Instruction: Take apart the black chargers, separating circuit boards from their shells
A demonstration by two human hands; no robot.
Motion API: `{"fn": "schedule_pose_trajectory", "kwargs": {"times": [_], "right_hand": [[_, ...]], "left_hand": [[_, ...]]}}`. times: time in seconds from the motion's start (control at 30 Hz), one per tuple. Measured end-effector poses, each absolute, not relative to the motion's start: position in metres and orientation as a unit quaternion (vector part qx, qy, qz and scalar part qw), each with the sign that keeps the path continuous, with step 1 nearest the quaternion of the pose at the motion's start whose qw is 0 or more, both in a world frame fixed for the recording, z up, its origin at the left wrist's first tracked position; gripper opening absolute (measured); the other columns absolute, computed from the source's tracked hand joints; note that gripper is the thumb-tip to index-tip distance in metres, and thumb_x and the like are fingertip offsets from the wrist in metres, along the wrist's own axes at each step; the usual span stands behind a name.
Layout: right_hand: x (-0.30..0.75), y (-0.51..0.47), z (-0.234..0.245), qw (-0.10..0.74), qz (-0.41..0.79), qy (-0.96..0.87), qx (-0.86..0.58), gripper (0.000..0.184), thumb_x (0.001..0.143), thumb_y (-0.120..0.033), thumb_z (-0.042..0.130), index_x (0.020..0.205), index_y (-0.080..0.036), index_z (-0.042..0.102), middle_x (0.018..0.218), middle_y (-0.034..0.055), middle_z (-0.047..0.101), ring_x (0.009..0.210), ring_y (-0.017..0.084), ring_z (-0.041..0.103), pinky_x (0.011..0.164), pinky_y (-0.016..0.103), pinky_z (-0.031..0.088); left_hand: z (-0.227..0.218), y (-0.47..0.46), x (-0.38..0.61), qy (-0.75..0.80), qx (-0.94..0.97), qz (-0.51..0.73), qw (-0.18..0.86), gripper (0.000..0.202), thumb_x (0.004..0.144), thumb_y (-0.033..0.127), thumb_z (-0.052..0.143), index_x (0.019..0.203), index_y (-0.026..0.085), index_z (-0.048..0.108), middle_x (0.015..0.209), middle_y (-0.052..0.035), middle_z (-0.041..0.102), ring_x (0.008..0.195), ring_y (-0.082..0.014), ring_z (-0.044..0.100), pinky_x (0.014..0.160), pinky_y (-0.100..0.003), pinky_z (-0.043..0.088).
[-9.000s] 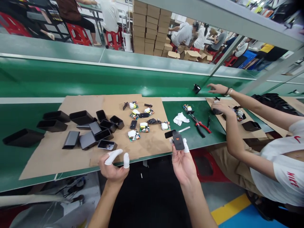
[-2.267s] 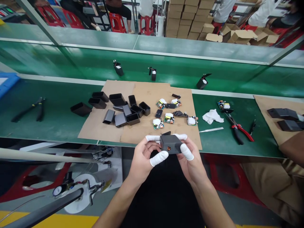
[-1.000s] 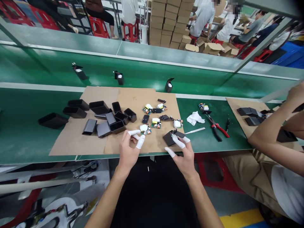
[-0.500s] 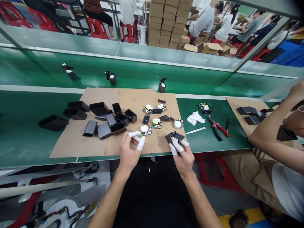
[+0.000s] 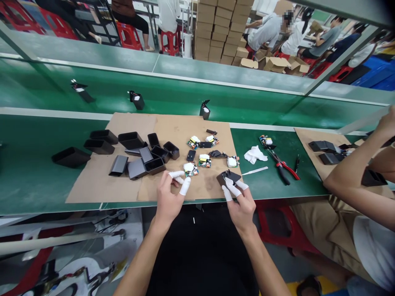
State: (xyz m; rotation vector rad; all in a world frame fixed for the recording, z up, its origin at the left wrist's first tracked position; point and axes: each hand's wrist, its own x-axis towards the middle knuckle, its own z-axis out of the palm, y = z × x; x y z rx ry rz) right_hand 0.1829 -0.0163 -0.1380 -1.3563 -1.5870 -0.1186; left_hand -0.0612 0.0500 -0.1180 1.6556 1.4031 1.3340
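Observation:
My left hand [image 5: 171,193], with white finger cots on some fingertips, hovers over the cardboard with thumb and fingers apart and nothing between them. Just beyond its fingertips lies a small circuit board [image 5: 190,169] with a white block on top. My right hand [image 5: 240,202], also in white finger cots, grips a black plastic case [image 5: 222,179] near the table's front edge. A black end cap [image 5: 233,176] stands tilted at the case's opening; the fingers partly hide what is inside. More circuit boards [image 5: 204,160] and a black cap [image 5: 191,155] lie between and beyond my hands.
Several empty black cases [image 5: 145,158] lie left on the cardboard [image 5: 98,185]. A white cloth [image 5: 255,154], a thin strip [image 5: 254,170] and red-black pliers [image 5: 282,168] lie right. Cases ride a green conveyor [image 5: 173,94] behind. A co-worker's arm [image 5: 354,160] is at far right.
The cases on the green conveyor have shifted left. The view has moved slightly; both hands keep nearly the same pose, the right still on the black case.

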Motion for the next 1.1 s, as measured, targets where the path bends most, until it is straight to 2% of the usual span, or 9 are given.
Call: {"fn": "schedule_pose_trajectory", "kwargs": {"times": [0.17,0.23,0.37,0.43,0.53,0.7,0.87,1.0,1.1], "right_hand": [[0.178,-0.014,-0.138,0.525,-0.001,-0.630,-0.573,0.031,0.095,-0.013,0.077,0.122,-0.028,0.082,0.123,0.0104,0.078,0.111,0.025,0.078,0.097,0.041,0.068],[0.170,-0.014,-0.131,0.586,0.063,-0.557,-0.585,0.025,0.093,-0.019,0.081,0.117,-0.026,0.082,0.120,0.0099,0.079,0.114,0.026,0.077,0.103,0.046,0.065],[0.152,-0.018,-0.097,0.734,0.349,-0.237,-0.532,0.035,0.094,-0.036,0.082,0.128,-0.031,0.076,0.131,0.0042,0.078,0.125,0.021,0.073,0.116,0.045,0.058],[0.146,-0.021,-0.077,0.731,0.482,-0.124,-0.467,0.036,0.099,-0.041,0.077,0.134,-0.032,0.074,0.141,0.0033,0.074,0.134,0.018,0.069,0.119,0.039,0.056],[0.143,-0.025,-0.059,0.714,0.566,-0.022,-0.412,0.032,0.101,-0.037,0.072,0.131,-0.028,0.075,0.147,0.0041,0.071,0.138,0.017,0.067,0.117,0.031,0.057],[0.146,-0.028,-0.054,0.704,0.591,0.051,-0.390,0.026,0.105,-0.025,0.064,0.128,-0.028,0.076,0.134,0.0027,0.078,0.124,0.014,0.075,0.110,0.028,0.063],[0.151,-0.032,-0.061,0.698,0.592,0.028,-0.402,0.026,0.110,-0.027,0.056,0.123,-0.025,0.078,0.134,0.0037,0.079,0.127,0.012,0.073,0.115,0.027,0.058],[0.153,-0.031,-0.078,0.688,0.556,-0.110,-0.454,0.032,0.109,-0.044,0.058,0.130,-0.027,0.075,0.141,0.0081,0.075,0.133,0.020,0.071,0.117,0.039,0.059],[0.157,-0.026,-0.091,0.702,0.419,-0.225,-0.530,0.035,0.106,-0.047,0.065,0.135,-0.029,0.071,0.137,0.0096,0.076,0.127,0.025,0.074,0.113,0.051,0.061]], "left_hand": [[-0.117,0.050,-0.061,0.528,0.623,0.501,0.286,0.015,0.099,0.032,0.072,0.111,0.024,0.073,0.094,-0.0008,0.057,0.081,-0.0160,0.058,0.076,-0.033,0.051],[-0.117,0.050,-0.061,0.530,0.626,0.498,0.281,0.015,0.099,0.031,0.072,0.111,0.024,0.073,0.094,-0.0008,0.057,0.081,-0.0162,0.058,0.075,-0.033,0.051],[-0.116,0.049,-0.060,0.529,0.632,0.495,0.275,0.014,0.100,0.032,0.071,0.111,0.023,0.073,0.093,-0.0008,0.057,0.080,-0.0163,0.057,0.075,-0.034,0.051],[-0.117,0.049,-0.060,0.530,0.634,0.493,0.271,0.015,0.100,0.033,0.071,0.111,0.023,0.073,0.093,-0.0009,0.057,0.080,-0.0164,0.057,0.075,-0.034,0.051],[-0.118,0.050,-0.059,0.530,0.639,0.490,0.266,0.016,0.100,0.034,0.072,0.111,0.023,0.073,0.093,-0.0011,0.057,0.080,-0.0168,0.057,0.075,-0.034,0.051],[-0.117,0.050,-0.059,0.532,0.640,0.488,0.262,0.015,0.100,0.034,0.071,0.110,0.023,0.073,0.092,-0.0009,0.056,0.081,-0.0170,0.057,0.075,-0.034,0.050],[-0.115,0.049,-0.058,0.535,0.645,0.483,0.253,0.016,0.100,0.034,0.071,0.111,0.023,0.072,0.092,-0.0006,0.056,0.081,-0.0171,0.057,0.077,-0.034,0.050],[-0.116,0.049,-0.058,0.534,0.645,0.484,0.253,0.016,0.100,0.035,0.071,0.110,0.023,0.073,0.092,-0.0009,0.057,0.081,-0.0171,0.057,0.076,-0.034,0.050],[-0.117,0.049,-0.058,0.533,0.646,0.485,0.251,0.016,0.099,0.035,0.072,0.110,0.024,0.073,0.092,-0.0011,0.057,0.080,-0.0172,0.057,0.076,-0.034,0.051]]}}
